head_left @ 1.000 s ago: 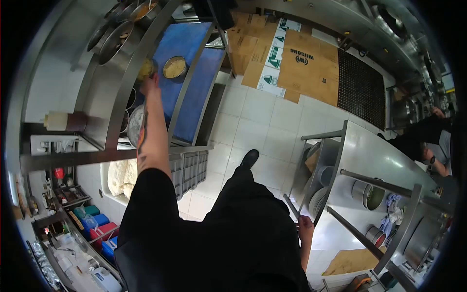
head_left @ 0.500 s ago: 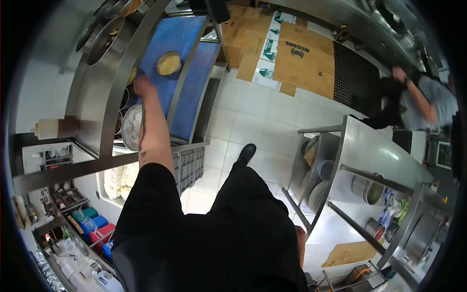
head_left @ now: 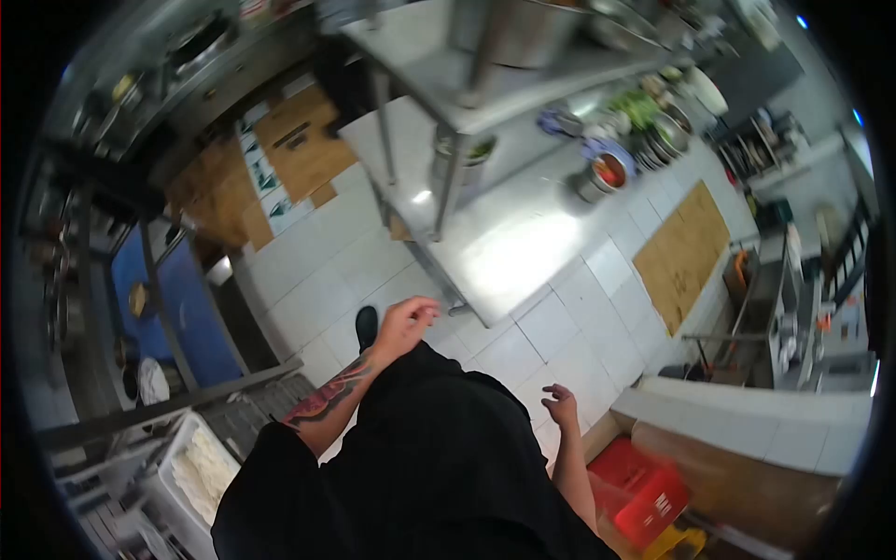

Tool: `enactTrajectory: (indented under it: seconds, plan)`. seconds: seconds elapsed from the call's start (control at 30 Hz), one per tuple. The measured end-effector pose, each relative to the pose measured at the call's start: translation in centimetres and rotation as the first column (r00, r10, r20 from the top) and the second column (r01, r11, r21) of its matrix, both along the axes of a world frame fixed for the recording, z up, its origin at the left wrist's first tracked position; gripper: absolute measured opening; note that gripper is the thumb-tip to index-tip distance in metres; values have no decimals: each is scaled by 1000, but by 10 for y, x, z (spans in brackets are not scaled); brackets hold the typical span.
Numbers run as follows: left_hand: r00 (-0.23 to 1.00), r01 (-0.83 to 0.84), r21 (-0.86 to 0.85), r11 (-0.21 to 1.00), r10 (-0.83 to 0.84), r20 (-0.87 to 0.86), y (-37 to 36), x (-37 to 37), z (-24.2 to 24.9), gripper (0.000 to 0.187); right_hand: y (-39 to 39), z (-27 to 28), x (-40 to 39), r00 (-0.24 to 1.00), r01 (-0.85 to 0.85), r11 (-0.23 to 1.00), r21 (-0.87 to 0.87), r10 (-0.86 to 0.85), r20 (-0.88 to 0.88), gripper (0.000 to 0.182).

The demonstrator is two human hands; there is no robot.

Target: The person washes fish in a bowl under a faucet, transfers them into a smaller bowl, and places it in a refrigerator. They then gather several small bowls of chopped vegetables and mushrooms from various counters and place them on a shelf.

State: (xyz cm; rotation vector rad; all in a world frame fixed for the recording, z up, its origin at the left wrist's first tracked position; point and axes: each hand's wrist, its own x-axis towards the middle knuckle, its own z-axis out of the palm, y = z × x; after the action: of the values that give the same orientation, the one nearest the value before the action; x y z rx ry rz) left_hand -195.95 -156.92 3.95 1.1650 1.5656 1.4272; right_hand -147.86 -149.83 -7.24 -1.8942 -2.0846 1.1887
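My left hand [head_left: 408, 324] is in front of my body above the tiled floor, its fingers loosely bent and holding nothing that I can see. Nearest to it is the steel table [head_left: 504, 266] to its right, not touched. Lower and to the right, my right hand [head_left: 560, 406] hangs at my side with fingers apart and nothing in them. A red crate [head_left: 639, 499] stands below that hand. On the steel table are a metal pot with red contents [head_left: 604, 177] and a metal pot with green contents [head_left: 467, 159].
At left, a blue-surfaced counter [head_left: 201, 308] carries a round container [head_left: 140, 301]. Below it sits a white tub of pale, lumpy contents [head_left: 201, 471]. Flattened cardboard [head_left: 303, 140] covers part of the far floor; another sheet [head_left: 686, 257] lies at right.
My left hand has drawn back from the containers by the blue counter to in front of me. The view has swung right, bringing my right hand and the red crate into sight.
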Motion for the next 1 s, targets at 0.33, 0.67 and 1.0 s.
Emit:
enactTrajectory:
  seconds: [0.33, 0.67, 1.0]
  plan:
    - [939, 342, 59, 938, -338, -69, 240, 105, 52, 24, 105, 96, -34, 955, 28, 996, 89, 0, -297, 40]
    - [987, -97, -262, 960, 59, -147, 533, 118, -7, 42, 194, 163, -81, 934, -217, 976, -13, 204, -293, 35]
    - [991, -71, -346, 935, 106, 83, 483, 78, 39, 20, 356, 175, -98, 869, 152, 977, 151, -60, -491, 25]
